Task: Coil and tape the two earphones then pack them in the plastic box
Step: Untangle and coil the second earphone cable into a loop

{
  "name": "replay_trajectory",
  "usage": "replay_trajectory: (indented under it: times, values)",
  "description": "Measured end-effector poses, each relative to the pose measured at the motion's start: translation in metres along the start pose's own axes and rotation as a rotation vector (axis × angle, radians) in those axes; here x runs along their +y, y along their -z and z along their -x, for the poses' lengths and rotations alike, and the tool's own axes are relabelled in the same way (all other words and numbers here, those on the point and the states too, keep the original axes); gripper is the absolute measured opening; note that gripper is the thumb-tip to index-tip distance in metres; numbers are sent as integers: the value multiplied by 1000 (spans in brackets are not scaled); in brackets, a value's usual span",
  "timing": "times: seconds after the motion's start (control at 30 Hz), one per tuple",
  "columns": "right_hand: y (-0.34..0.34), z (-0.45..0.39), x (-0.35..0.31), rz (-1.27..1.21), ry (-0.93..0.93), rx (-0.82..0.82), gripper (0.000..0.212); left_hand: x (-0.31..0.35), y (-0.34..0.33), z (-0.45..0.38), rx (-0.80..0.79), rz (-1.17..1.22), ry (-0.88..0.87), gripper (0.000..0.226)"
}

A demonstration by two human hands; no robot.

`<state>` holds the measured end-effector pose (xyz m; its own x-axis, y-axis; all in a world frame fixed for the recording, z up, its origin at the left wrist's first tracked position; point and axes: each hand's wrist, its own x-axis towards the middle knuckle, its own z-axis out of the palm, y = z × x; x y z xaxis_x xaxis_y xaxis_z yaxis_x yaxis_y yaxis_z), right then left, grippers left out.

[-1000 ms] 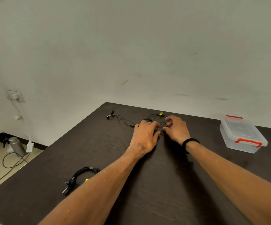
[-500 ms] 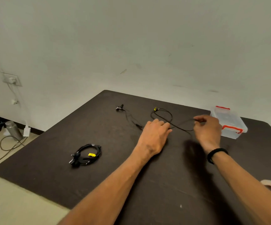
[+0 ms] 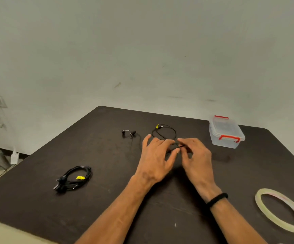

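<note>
Head view shows both hands meeting over the dark bench (image 3: 107,199), the left hand (image 3: 155,158) and the right hand (image 3: 194,156) each pinching the thin black cord of the loose earphone (image 3: 163,132), whose loop lies just beyond the fingers and whose earbuds rest further left. Near the left edge lies the coiled earphone (image 3: 74,178) with a yellow tag. At the far right stands the closed plastic box (image 3: 226,132), and the tape roll (image 3: 281,209) lies near the right edge.
</note>
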<state>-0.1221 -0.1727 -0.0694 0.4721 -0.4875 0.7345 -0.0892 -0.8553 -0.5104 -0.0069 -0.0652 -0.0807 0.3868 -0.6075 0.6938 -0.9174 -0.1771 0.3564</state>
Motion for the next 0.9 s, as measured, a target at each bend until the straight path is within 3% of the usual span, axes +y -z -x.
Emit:
replay_trajectory:
  times: [0.1, 0.27, 0.43, 0.5, 0.57, 0.67, 0.83, 0.9]
  values:
    - [1, -2, 5, 11, -5, 23, 31, -5, -1, -2, -27, 20, 10, 22]
    - [8, -5, 16, 63, -255, 94, 36, -4, 3, -2, -55, -62, 17, 11]
    - [11, -2, 2, 91, 67, -179, 46, -8, 4, -6, 50, 1, -57, 10]
    - [7, -4, -3, 58, 147, -190, 35, -8, 7, -6, 50, 25, -80, 10]
    - [5, -4, -2, 34, 114, -128, 24, -7, 10, -8, 63, 70, -47, 10]
    - [11, -6, 3, -127, -189, -50, 18, -7, 18, -11, 72, 82, -9, 12]
    - [37, -25, 23, -530, -715, 484, 18, -30, 33, -19, 155, -96, 101, 8]
    - [49, -28, 32, -598, -855, 557, 17, -41, 39, -20, 187, -166, 212, 13]
